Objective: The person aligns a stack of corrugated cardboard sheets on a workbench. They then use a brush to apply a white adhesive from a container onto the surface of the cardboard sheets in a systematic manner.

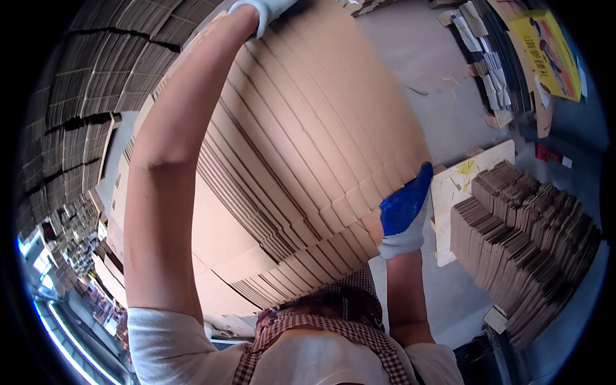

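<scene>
A thick fanned stack of flat brown cardboard sheets (308,128) fills the middle, its layers overlapping like steps. My right hand (405,208), in a white glove with a blue coated palm, grips the stack's near right edge. Its thumb points up along the edge, and the other fingers are partly hidden. My left arm reaches forward across the left side of the stack. At the far edge, my left hand (273,9) in the same kind of glove touches the sheets; its fingers are cut off by the picture's top.
Tall cardboard stacks (90,70) line the left. At right, bundled cardboard (523,237) stands beside a pale board (443,218). Farther back are a pallet of flat sheets (491,70) and a yellow printed box (548,54). Grey floor (427,58) shows between.
</scene>
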`<state>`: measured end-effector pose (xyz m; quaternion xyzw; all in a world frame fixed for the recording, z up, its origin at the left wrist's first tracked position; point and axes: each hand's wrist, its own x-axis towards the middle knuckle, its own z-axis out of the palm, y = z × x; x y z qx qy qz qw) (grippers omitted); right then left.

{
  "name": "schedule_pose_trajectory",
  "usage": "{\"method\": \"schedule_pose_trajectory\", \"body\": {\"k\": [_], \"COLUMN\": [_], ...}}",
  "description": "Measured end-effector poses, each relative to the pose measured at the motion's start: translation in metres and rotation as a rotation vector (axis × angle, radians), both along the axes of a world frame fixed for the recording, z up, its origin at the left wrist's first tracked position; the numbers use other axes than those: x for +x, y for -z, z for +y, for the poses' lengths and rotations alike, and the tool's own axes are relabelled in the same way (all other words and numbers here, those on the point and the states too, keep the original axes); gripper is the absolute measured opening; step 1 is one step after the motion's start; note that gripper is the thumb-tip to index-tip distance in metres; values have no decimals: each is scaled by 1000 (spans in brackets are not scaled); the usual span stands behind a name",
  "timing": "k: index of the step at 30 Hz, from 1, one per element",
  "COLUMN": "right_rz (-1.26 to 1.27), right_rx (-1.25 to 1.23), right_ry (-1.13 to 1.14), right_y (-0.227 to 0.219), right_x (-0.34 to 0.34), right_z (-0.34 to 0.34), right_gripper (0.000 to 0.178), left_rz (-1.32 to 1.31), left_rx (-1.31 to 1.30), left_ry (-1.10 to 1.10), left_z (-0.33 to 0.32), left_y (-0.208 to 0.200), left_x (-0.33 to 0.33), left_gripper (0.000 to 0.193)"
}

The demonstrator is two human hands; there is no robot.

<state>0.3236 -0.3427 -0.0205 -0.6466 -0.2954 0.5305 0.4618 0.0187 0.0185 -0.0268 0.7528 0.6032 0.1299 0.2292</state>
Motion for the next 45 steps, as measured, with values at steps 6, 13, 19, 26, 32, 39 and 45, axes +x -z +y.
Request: {"method": "schedule_pose_trajectory", "body": {"k": [6, 13, 19, 26, 32, 39, 45], "right_rz": [-146, -864, -880, -872, -912, -1002, -1025], "right_rx": [14, 368, 277, 193, 194, 161, 198], "right_ry": [331, -747, -862, -894, -909, -925, -916], "right_y": [-41, -68, -51, -48, -54, -60, -51], "right_x": [-18, -65, -90, -86, -88, -95, -92], "right_z": [24, 14, 0, 2, 4, 8, 6], "right_gripper": [62, 94, 98, 96, 96, 95, 95], "left_rz": [-209, -26, -65, -100, -153, -96, -26], "left_rx": [126, 143, 95, 132, 94, 31, 58], "left_ry": [130, 538, 404, 458, 535, 608, 623], "left_z": [-105, -305, -340, -335, -334, -333, -327], "left_y": [-90, -110, -103, -100, -93, -89, -96], "left_x": [-17, -60, -59, -51, -22, -11, 7], "left_gripper": [34, 44, 42, 42, 45, 46, 38]}}
